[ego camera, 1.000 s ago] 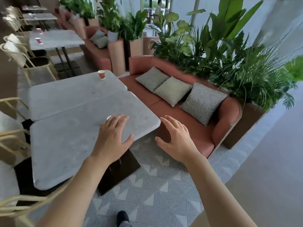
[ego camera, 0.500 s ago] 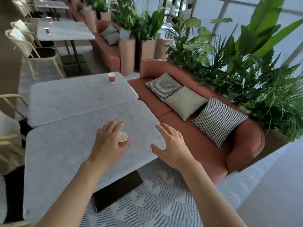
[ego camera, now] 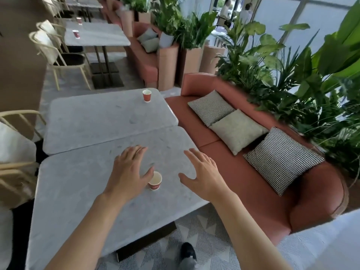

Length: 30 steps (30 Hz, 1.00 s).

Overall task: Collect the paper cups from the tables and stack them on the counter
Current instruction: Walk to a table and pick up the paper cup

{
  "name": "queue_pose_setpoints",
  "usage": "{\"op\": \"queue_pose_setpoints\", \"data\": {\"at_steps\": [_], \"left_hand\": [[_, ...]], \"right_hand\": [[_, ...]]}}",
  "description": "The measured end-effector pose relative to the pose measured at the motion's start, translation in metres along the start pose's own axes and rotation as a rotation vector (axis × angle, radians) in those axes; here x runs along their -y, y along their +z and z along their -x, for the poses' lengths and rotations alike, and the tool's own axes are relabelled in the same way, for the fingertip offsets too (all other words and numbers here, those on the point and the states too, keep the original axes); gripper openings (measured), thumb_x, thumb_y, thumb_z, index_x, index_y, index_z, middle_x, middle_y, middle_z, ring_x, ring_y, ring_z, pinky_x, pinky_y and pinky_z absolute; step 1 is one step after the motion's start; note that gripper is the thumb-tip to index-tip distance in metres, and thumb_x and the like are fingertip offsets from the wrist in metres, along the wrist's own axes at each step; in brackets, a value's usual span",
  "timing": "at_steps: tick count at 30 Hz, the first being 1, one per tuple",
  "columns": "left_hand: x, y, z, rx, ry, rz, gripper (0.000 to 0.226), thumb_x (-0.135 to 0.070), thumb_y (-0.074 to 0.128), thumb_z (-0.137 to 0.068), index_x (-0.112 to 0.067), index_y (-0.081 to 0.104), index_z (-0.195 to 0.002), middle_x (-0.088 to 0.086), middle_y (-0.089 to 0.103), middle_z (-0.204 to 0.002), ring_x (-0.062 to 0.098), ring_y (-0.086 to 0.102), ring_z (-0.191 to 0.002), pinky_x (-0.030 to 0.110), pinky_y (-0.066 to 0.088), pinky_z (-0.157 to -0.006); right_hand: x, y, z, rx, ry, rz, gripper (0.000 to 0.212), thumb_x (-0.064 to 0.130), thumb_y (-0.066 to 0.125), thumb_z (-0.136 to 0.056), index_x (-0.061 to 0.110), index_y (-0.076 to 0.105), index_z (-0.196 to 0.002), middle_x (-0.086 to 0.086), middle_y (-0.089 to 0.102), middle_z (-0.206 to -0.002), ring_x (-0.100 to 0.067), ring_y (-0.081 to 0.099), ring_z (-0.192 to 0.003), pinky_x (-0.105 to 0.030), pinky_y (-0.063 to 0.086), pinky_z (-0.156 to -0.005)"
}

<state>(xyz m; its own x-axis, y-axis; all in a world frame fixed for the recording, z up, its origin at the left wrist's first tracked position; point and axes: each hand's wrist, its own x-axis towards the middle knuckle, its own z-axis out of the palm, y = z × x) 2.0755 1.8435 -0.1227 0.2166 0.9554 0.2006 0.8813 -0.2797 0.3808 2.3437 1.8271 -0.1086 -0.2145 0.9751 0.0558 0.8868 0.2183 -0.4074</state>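
As both arms reach out over the near marble bench (ego camera: 81, 191), the person's left hand (ego camera: 128, 170) hovers with its fingers (ego camera: 134, 152) spread and straight, the thumb just beside or touching the rim of a red paper cup (ego camera: 155, 181); contact cannot be told for sure. The cup stands upright near the bench's right edge, between the two hands, its pale inside showing. The right hand (ego camera: 202, 172) hangs open to the cup's right, fingers spread, apart from it and holding nothing.

A second red cup (ego camera: 146, 95) stands upright at the far right corner of the adjoining bench (ego camera: 101, 119), which butts against the near one. Farther back, on a third bench (ego camera: 97, 35), another red cup (ego camera: 76, 33) stands near the left edge, and one more cup (ego camera: 79, 20) shows beyond it, small and blurred.

To the right runs a terracotta sofa (ego camera: 263, 201) bearing two checked cushions (ego camera: 280, 158) and a plain pale cushion (ego camera: 238, 130) between them, backed by dense green plants (ego camera: 292, 75). Pale wooden chairs (ego camera: 58, 55) line the left side. A dark shoe (ego camera: 187, 254) shows on the patterned floor below.
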Motion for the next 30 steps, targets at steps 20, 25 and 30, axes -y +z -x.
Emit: {"op": "queue_pose_setpoints", "data": {"at_steps": [20, 25, 30], "left_hand": [[0.004, 0.055, -0.106, 0.044, -0.371, -0.110, 0.086, -0.063, 0.038, -0.086, -0.015, 0.048, -0.156, 0.005, 0.054, -0.154, 0.033, 0.046, -0.145, 0.052, 0.039, -0.115], [0.017, 0.082, -0.105, 0.103, -0.449, -0.100, 0.074, -0.048, 0.063, -0.099, -0.017, 0.038, -0.162, 0.002, 0.044, -0.163, 0.028, 0.035, -0.153, 0.048, 0.030, -0.123], [0.037, 0.115, -0.102, 0.171, -0.431, -0.035, 0.075, -0.053, 0.060, -0.100, -0.019, 0.036, -0.163, 0.000, 0.042, -0.164, 0.026, 0.032, -0.154, 0.047, 0.028, -0.123]], "right_hand": [[-0.091, 0.025, -0.195, 0.245, -0.247, -0.147, 0.082, 0.059, 0.062, -0.093, 0.029, 0.032, -0.163, 0.004, 0.029, -0.171, -0.015, 0.021, -0.158, -0.036, 0.019, -0.128], [-0.089, 0.051, -0.215, 0.330, -0.237, -0.170, 0.082, 0.056, 0.065, -0.094, 0.028, 0.032, -0.164, 0.003, 0.029, -0.171, -0.018, 0.024, -0.158, -0.038, 0.019, -0.128], [-0.088, 0.081, -0.222, 0.394, -0.177, -0.160, 0.080, 0.055, 0.065, -0.095, 0.027, 0.033, -0.163, 0.003, 0.030, -0.170, -0.019, 0.028, -0.155, -0.039, 0.021, -0.127]]}}
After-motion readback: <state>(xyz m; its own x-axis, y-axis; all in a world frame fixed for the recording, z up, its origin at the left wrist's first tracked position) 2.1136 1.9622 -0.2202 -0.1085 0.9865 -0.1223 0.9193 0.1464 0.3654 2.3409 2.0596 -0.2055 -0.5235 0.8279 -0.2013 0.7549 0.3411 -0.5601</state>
